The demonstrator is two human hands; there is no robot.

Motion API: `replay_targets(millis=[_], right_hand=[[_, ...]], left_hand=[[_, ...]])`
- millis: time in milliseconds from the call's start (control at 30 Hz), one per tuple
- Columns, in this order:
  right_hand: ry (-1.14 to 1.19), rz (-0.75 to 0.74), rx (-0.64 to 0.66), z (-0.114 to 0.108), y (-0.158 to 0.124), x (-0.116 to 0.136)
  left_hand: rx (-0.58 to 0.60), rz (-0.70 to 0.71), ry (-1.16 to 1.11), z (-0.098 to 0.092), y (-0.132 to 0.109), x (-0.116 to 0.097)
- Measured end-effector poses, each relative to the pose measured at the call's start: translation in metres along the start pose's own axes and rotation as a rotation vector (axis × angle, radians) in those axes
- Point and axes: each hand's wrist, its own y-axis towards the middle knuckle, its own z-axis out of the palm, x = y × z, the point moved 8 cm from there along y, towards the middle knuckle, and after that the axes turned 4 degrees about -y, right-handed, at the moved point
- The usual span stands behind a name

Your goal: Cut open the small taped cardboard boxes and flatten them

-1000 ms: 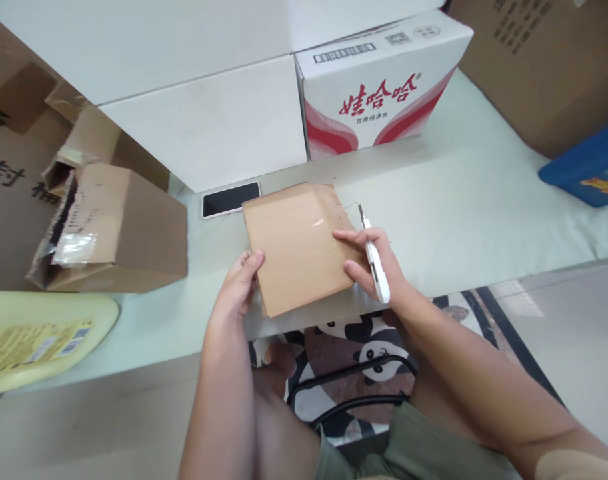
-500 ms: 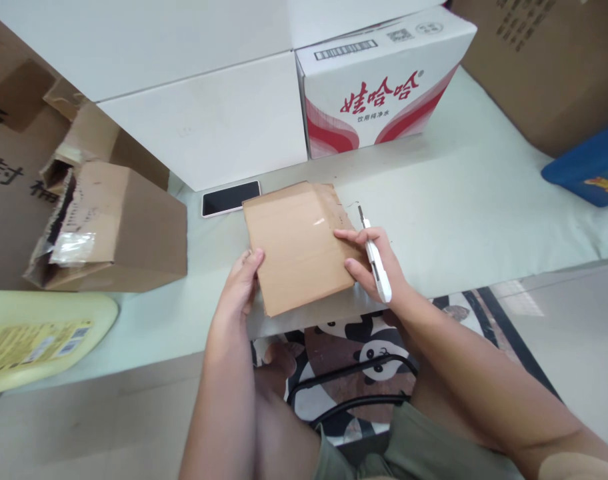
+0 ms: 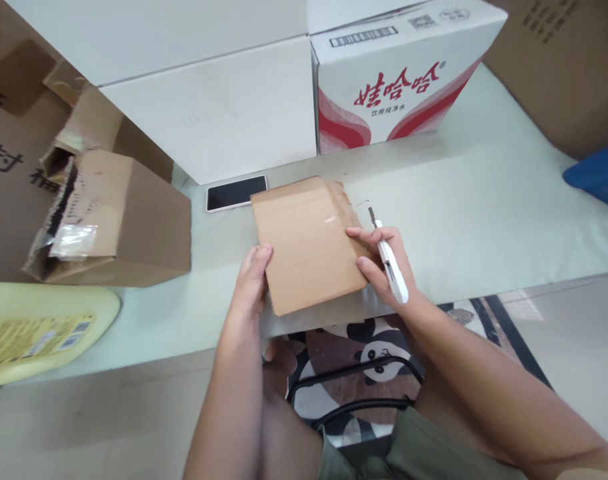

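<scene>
A folded piece of brown cardboard (image 3: 309,250) is held slightly tilted over the near part of the table, its right side creased and ragged. My left hand (image 3: 253,279) grips its left edge, thumb on top and fingers hidden beneath. At the opposite edge, my right hand (image 3: 387,263) presses thumb and forefinger on the cardboard. That same hand also holds a white utility knife (image 3: 393,270), its blade out and pointing away from me. Just behind the cardboard lies a phone (image 3: 235,193) with a dark screen.
White cartons (image 3: 224,120) and a red-and-white water carton (image 3: 394,100) stand at the back of the cloth-covered table (image 3: 484,220). To the left are an opened cardboard box (image 3: 154,220) and a yellow jug (image 3: 49,333). A blue object (image 3: 597,175) sits at the far right.
The whole view has shifted a little, so things appear slightly farther right. Both hands keep their hold on the cardboard, and the knife stays in my right hand.
</scene>
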Motion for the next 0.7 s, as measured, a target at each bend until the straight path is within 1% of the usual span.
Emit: replay_targets(millis=[267, 533, 700], right_hand=[[-0.014, -0.004, 0.004, -0.0010, 0.0010, 0.0009], [-0.011, -0.007, 0.020, -0.0013, 0.0024, 0.0015], [-0.015, 0.010, 0.018, -0.0013, 0.0026, -0.0006]], left_hand=[[0.014, -0.006, 0.041, 0.0006, -0.0009, -0.0017], [-0.023, -0.023, 0.023, -0.0005, -0.0004, -0.0009], [-0.025, -0.033, 0.032, -0.0003, 0.0006, 0.0001]])
